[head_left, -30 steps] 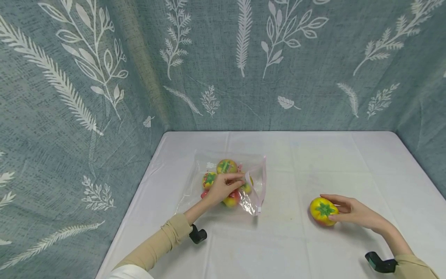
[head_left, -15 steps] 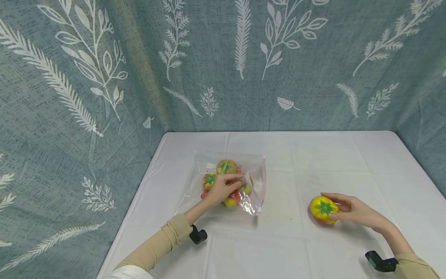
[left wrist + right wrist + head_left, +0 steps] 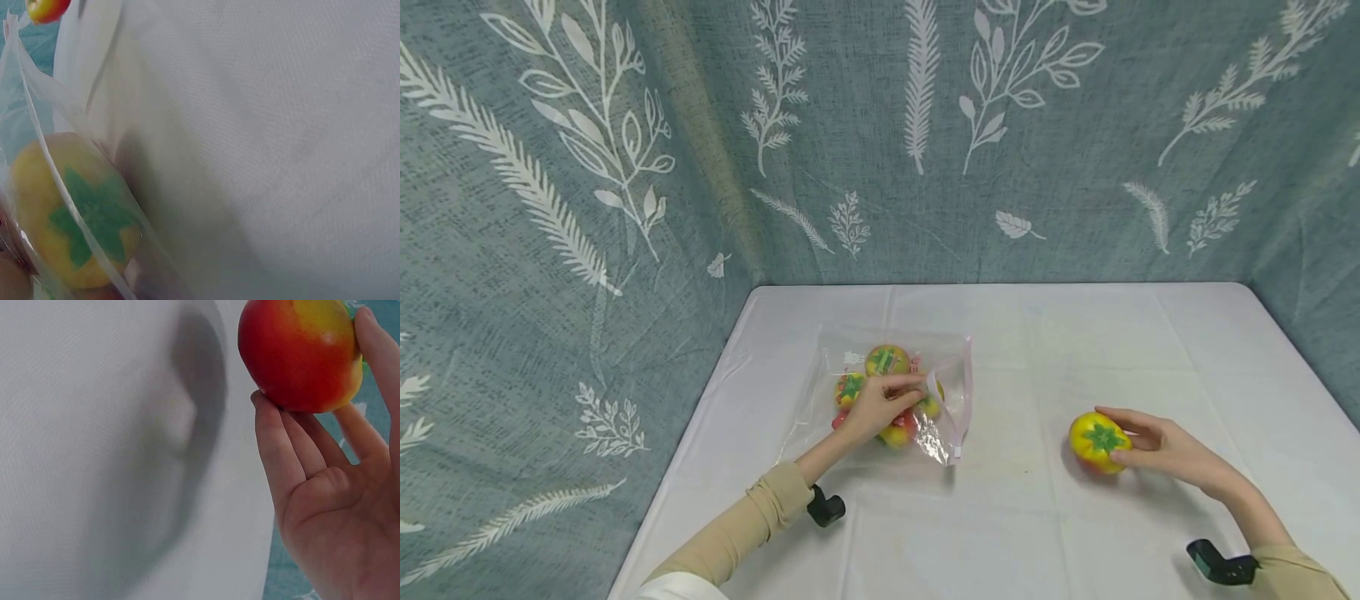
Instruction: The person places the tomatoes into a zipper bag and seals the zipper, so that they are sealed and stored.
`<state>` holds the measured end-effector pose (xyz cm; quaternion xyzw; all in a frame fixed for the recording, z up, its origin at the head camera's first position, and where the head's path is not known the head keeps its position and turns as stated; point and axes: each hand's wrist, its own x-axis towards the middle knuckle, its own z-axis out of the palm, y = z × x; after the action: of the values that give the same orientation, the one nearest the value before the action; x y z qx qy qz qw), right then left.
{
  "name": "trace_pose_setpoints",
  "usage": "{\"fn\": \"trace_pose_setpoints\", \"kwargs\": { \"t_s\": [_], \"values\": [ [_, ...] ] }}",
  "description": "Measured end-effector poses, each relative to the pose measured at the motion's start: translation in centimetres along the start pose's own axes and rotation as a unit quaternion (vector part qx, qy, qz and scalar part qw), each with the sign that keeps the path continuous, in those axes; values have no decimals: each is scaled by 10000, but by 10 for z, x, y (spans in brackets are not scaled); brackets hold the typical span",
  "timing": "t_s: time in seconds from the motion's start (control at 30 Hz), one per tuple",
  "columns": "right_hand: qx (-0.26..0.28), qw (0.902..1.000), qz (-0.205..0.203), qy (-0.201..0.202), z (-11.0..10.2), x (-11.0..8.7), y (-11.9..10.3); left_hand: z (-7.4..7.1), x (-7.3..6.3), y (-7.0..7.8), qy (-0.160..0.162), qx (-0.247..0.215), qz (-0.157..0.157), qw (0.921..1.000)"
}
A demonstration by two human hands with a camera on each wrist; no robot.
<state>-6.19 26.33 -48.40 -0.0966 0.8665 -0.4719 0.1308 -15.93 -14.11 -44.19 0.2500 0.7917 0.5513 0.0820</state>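
Observation:
My left hand lies over a clear zip bag at the left of the table and pinches its edge near the opening. Several round toy fruits are inside the bag; one is a yellow toy fruit with a green star-shaped calyx, seen through the plastic in the left wrist view. On the right, my right hand grips a yellow-and-red toy fruit with a green calyx, thumb on one side and fingers on the other. Its red underside shows in the right wrist view, apart from the table. My left fingertips are partly hidden by the bag's edge.
A white cloth covers the table. Blue-green curtains with white leaf patterns stand behind and at the sides. Black wrist-worn devices show under both forearms, the left one and the right one.
My right hand has lifted the toy fruit a little and shifted it slightly away from me. My left hand and the bag stay in place.

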Motion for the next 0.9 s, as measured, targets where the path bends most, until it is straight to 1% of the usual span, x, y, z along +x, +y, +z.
{"fn": "trace_pose_setpoints", "kwargs": {
  "t_s": [0.17,0.4,0.6,0.9],
  "values": [
    [-231,9995,42,230,-2,0,-2,0,0,-1,-4,-14,10,10000],
    [-201,9989,103,406,-3,1,-6,0,0,-2,18,7,30,10000],
    [-158,9987,205,437,-5,3,-11,0,-1,-2,34,4,2,10000],
    [-154,9984,117,531,-6,5,-14,0,-1,-1,71,-9,-29,10000]
  ]
}}
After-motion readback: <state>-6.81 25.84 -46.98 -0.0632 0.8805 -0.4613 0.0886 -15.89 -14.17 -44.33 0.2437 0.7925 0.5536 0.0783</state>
